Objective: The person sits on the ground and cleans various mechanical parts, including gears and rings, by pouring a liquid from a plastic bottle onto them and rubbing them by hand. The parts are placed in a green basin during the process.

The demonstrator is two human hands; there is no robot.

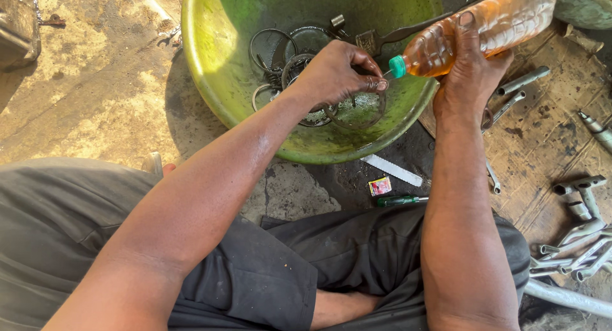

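My right hand (468,76) grips a clear plastic bottle (503,22) of amber liquid, tipped so its green cap (398,66) points down over a green plastic basin (210,63). My left hand (338,69) reaches into the basin with fingers pinched at a thin metal ring (357,114), close under the bottle's cap. Several metal rings and round parts (280,50) lie in the basin bottom in a little liquid. A brush with a dark handle (395,34) rests across the basin's far side.
The basin sits on a dirty concrete floor in front of my crossed legs. A green-handled screwdriver (400,201), a small packet (380,186) and a white strip (394,170) lie near my knees. Socket spanners and metal tubes (580,242) lie on a board at right.
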